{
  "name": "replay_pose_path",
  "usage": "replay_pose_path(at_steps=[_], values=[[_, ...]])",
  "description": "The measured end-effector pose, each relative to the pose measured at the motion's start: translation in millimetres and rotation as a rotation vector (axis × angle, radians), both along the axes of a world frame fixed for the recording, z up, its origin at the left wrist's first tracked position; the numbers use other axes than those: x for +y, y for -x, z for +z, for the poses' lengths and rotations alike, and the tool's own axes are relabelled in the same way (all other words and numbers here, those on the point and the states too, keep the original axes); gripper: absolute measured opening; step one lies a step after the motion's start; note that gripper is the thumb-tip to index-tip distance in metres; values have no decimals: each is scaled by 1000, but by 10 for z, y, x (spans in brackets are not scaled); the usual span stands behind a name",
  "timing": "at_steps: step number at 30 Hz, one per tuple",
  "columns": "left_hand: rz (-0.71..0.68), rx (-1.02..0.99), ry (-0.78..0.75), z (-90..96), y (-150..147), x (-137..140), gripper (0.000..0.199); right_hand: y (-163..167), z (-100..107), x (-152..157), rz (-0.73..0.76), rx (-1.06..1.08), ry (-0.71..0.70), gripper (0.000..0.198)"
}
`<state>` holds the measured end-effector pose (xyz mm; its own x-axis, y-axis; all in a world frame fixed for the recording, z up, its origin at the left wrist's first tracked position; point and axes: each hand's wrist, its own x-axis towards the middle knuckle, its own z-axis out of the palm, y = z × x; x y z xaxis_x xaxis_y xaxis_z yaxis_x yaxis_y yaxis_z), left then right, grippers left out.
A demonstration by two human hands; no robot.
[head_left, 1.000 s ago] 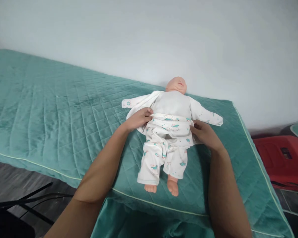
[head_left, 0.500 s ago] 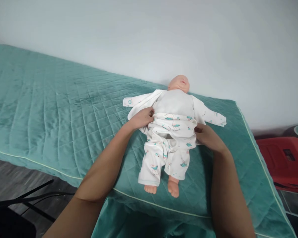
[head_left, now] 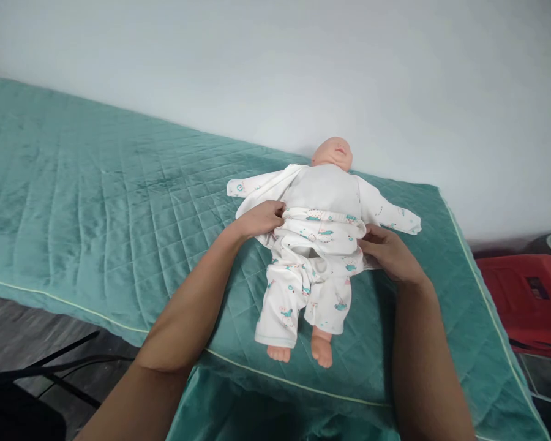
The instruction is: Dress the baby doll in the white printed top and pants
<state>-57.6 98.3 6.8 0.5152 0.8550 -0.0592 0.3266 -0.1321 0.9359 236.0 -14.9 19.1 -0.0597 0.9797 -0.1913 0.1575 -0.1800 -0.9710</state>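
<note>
A baby doll (head_left: pixel 333 153) lies on its back, feet toward me, on a green quilted cover (head_left: pixel 119 202). It wears white printed pants (head_left: pixel 324 236) pulled up to the waist, with both feet showing below the cuffs. A white printed jacket (head_left: pixel 386 211) is spread open under it, sleeves stretched out to both sides. At the waistband's left side my left hand (head_left: pixel 262 219) pinches the pants. My right hand (head_left: pixel 390 250) is at the right side of the waistband, thumb and fingers closed on the pants' edge; part of the grip is hidden by the cloth.
Behind the doll's head rises a pale wall (head_left: pixel 257 67). A red plastic object (head_left: pixel 528 300) stands to the right beyond the cover's edge. Black metal legs (head_left: pixel 59 367) of some furniture show at lower left above a grey floor (head_left: pixel 9 324).
My right hand has shifted slightly, its thumb and fingers now more visible beside the waistband. My left hand stays in nearly the same place. The doll and clothes look almost unchanged.
</note>
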Motion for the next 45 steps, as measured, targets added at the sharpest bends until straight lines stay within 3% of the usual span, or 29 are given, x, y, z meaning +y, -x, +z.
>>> replay_pose_path(at_steps=[6,12,18,22,25,29,33,37,41,45], values=[[20,-19,40,19,-5,-21,12,46,-28,24,-66,-155,-55,19],[1,-21,31,-7,9,-17,10,52,1,-5,-55,-76,-103,26],[-4,11,-17,19,12,-12,11,48,10,-8,-59,-198,-103,40],[11,56,-26,18,-11,-19,11,29,-58,58,-123,-329,-80,30],[40,66,39,13,-56,-20,14,33,-125,137,-213,-498,-137,12],[55,165,180,101,-138,43,14,82,-152,221,-294,-704,-162,23],[-112,360,261,260,-175,165,15,125,-100,248,-269,-773,-94,31],[-214,392,205,285,-153,226,16,109,-70,250,-136,-699,-107,22],[-263,206,213,179,-118,208,12,115,-99,245,-65,-285,-163,30],[-256,40,250,71,-100,185,17,163,-128,226,-91,30,-157,33]])
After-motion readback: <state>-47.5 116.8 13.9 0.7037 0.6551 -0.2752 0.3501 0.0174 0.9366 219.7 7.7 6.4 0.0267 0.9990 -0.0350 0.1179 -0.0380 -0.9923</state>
